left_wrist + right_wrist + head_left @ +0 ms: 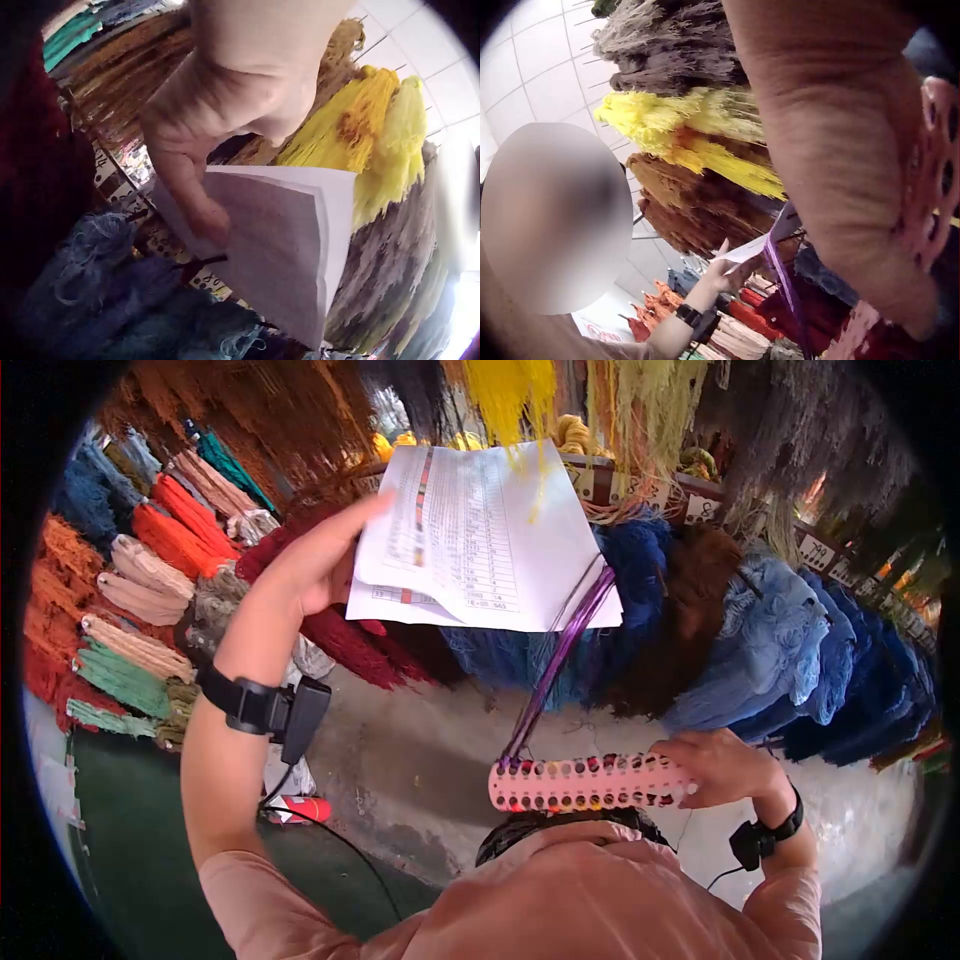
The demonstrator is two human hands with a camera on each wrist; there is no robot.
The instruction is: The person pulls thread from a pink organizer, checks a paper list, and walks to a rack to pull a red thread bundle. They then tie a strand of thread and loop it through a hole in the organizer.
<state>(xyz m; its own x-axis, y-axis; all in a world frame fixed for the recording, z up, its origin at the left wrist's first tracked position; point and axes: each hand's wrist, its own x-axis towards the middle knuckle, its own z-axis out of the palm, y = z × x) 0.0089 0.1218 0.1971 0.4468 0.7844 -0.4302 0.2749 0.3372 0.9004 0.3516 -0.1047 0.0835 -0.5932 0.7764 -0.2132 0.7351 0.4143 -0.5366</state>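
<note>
Several printed sheets of paper (520, 550) are in my left hand (322, 565), held by their left edge at chest height or above. The left wrist view shows the thumb pressed on the face of the paper (277, 240), the other fingers mostly hidden behind. Low at the right, my right hand (728, 768) grips the end of a long pink holed card (580, 784), its rows of holes tied with small bits of coloured thread. A bundle of purple thread (562, 655) runs from the card's left end up to the right edge of the sheets.
Blue yarn skeins (755, 635) and a brown one (700, 610) hang in front. Yellow yarn (515, 395) hangs above. Orange skeins (180, 530) line the left. Numbered labels (700, 510) mark the rack. A red cylinder (300, 809) lies on the floor.
</note>
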